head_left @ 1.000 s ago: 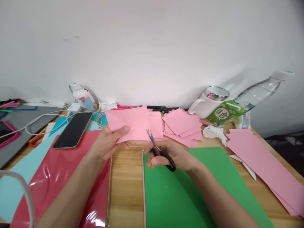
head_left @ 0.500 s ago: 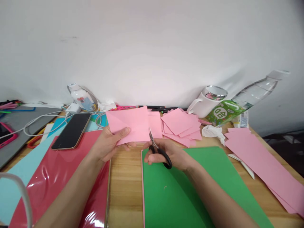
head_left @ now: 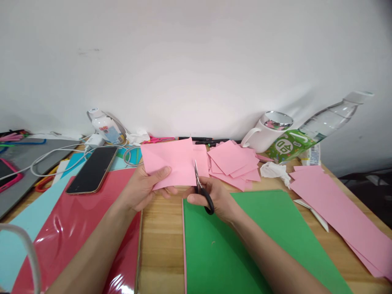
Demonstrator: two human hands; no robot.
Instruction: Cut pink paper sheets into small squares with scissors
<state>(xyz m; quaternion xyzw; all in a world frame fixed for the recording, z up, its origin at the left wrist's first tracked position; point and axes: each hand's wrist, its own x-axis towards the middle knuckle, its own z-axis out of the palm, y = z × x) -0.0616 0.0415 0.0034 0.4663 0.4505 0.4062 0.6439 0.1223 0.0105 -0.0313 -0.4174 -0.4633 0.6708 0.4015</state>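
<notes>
Head view, paper cutting at a table [head_left: 162, 237]. The left hand [head_left: 142, 188] is closed on the lower edge of a pink sheet [head_left: 168, 157], thumb on the near face and fingers behind. It holds the sheet raised and tilted above the bare wood, between a red sheet [head_left: 76, 228] and a green sheet [head_left: 245, 245]. The right hand [head_left: 214, 198] is closed through the black loops of a pair of scissors [head_left: 202, 190]. The blades point up and away, and they look almost shut against the right edge of the pink sheet. Whether they bite into this sheet or lie just beside it cannot be told, as more pink paper shows directly behind them.

Judged from this, the step in hand is a snip up the right side of the held sheet. A further stroke would call for the blades to be reopened and the paper held taut and steady, with the left thumb well clear of the cutting line.

Around the work are a pile of pink squares [head_left: 234, 161] beyond the scissors, long pink strips [head_left: 337, 208] at the right, a phone [head_left: 92, 169] on the red sheet's far corner, and a white mug [head_left: 266, 132] beside a water bottle [head_left: 321, 126] at the wall.
</notes>
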